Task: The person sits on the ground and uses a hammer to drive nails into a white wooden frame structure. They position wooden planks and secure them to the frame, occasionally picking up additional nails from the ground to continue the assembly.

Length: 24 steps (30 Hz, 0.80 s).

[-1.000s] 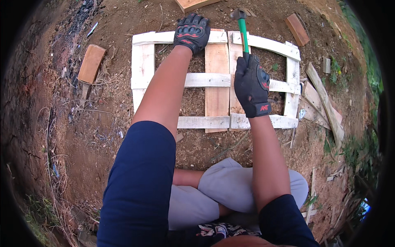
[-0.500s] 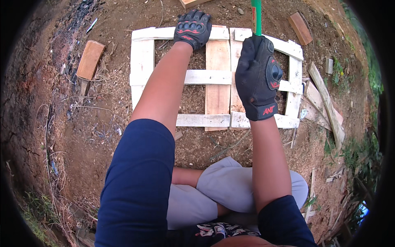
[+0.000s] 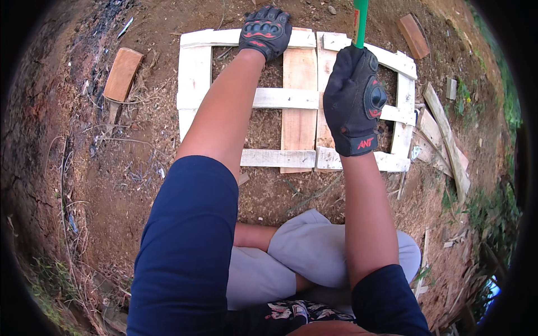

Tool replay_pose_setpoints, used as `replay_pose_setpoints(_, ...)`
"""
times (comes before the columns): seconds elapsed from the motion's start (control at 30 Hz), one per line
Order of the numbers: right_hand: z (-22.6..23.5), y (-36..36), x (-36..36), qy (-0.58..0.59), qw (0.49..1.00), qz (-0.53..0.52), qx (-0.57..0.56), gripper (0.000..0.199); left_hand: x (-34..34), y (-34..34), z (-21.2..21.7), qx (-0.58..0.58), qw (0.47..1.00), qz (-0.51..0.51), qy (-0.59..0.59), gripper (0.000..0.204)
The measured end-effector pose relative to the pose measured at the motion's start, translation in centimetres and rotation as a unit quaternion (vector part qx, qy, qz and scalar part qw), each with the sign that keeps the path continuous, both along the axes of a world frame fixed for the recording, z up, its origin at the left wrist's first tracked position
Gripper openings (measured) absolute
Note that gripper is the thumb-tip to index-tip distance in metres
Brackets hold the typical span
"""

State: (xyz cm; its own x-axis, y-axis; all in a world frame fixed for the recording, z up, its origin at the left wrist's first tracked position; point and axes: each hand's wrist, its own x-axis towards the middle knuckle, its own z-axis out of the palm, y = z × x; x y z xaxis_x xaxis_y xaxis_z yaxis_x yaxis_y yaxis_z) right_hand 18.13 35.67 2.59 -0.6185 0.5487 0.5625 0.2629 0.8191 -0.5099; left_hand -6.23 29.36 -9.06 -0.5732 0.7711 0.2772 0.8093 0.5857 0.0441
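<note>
Two panels of pale wooden slats lie side by side on the ground: a left panel (image 3: 193, 78) and a right panel (image 3: 400, 140). My left hand (image 3: 265, 33), in a black and red glove, rests on the far slat of the left panel, fingers stretched forward and slightly apart. Over the right panel, my gloved right hand (image 3: 354, 101) is wrapped round a green handle (image 3: 360, 25) pointing away from me. The far end of that handle runs out of the picture, so the kind of tool cannot be made out.
One wood block (image 3: 123, 73) lies left of the panels, another block (image 3: 413, 36) beyond them at right. Loose wood strips (image 3: 446, 140) are piled right of the panels. My crossed legs (image 3: 314, 246) are close to the panels' near edge. Wood chips and twigs cover the soil.
The panels and surrounding ground sit slightly higher in the picture. Both hands keep nearly the same places, the left on the slat and the right round the green handle.
</note>
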Motion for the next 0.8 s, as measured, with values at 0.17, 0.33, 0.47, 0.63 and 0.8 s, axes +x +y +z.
replay_pose_setpoints(0.17, -5.8, 0.0, 1.9, -0.262, 0.961, -0.027, -0.086, 0.023, 0.5, 0.5, -0.3, 0.039, 0.999, -0.008, 0.022, 0.043)
replay_pose_setpoints(0.33, 0.9, 0.6, 0.0, -0.021, 0.998, 0.007, 0.057, 0.019, 0.4, 0.5, -0.3, 0.014, 1.000, -0.010, -0.004, 0.043)
replay_pose_setpoints(0.47, -1.3, 0.0, 0.3, 0.015, 1.000, 0.008, 0.019, 0.014, 0.2, 0.3, -0.3, 0.009, 1.000, -0.005, 0.012, 0.043)
replay_pose_setpoints(0.63, -5.6, -0.5, 1.7, -0.232, 0.969, -0.033, -0.080, 0.024, 0.9, 0.5, -0.3, 0.015, 1.000, -0.008, 0.001, 0.043)
replay_pose_setpoints(0.8, 2.1, 0.1, -0.3, 0.050, 0.998, 0.003, 0.026, 0.016, 0.8, 0.4, 0.7, -0.017, 1.000, -0.005, -0.011, 0.045)
